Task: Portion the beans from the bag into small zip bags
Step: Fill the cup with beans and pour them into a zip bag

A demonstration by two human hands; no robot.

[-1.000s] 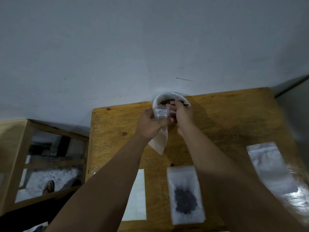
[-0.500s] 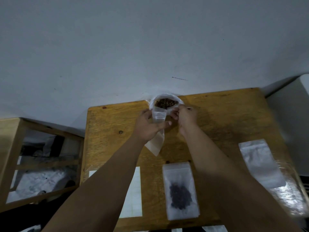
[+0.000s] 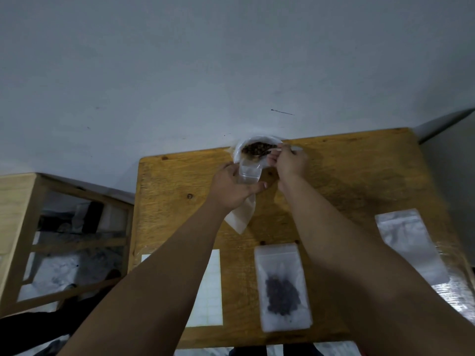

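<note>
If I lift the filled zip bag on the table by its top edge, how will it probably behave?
The filled zip bag is thin translucent film, so it would probably hang limp. Its beans cover only a small patch, so it is likely light, and they may slide to the bottom.

Wooden table [image 3: 347,176] holds bean bag [image 3: 257,149], filled zip bag [image 3: 282,286], empty bag [image 3: 408,245], sheet [image 3: 209,291].

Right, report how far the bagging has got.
Done: one filled zip bag lies on the table. In hand: the left hand holds a small zip bag by the bean bag; the right hand is at its rim. Left: beans remain inside; empty zip bags wait.
</note>
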